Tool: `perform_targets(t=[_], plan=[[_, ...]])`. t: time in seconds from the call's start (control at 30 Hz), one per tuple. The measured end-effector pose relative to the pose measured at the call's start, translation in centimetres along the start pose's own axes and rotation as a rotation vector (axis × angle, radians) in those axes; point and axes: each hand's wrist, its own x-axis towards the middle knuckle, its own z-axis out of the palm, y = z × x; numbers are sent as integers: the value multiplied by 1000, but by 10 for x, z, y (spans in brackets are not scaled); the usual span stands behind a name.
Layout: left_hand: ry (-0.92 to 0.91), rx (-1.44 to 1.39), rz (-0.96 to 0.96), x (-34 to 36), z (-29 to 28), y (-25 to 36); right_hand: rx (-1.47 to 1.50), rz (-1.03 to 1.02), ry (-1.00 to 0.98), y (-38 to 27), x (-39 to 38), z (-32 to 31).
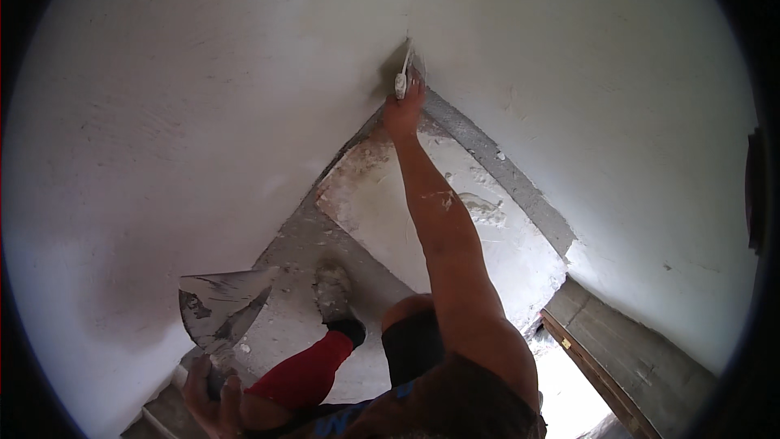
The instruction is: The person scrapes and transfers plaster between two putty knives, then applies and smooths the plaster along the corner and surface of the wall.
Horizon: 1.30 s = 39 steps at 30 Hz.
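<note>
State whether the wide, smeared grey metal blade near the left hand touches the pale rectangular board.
Apart. The head view shows dusty grey floor between the metal blade and the board.

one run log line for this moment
right hand: holds thin tool at wall corner; left hand: holds broad blade; pale sheet: on floor
</note>
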Motion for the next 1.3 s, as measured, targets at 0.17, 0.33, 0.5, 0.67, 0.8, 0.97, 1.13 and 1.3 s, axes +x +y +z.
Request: perform_targets(t=[0.17,0.33,0.5,0.67,0.8,0.97,1.13,1.3], plan=[[-32,26,-75,2,-12,-3,227,-1,-156,8,9,3],[107,-23,-57,-7,-19,-47,48,-5,-139,9,2,2],[160,293,83,-1,-24,-34,136,-95,-458,-56,-95,-7],[52,64,160,6,-15,-34,241,401,-303,-34,-54,-57],[45,119,137,1,-8,-22,266,366,-115,-3,-13,-61],[73,132,167,-3,-10,-37,276,243,-5,24,-3,-51],[125,132,82,-18,-21,-56,396,380,-80,-8,-13,-59],[143,27,-88,-16,-16,-47,563,788,44,9,-38,-50]])
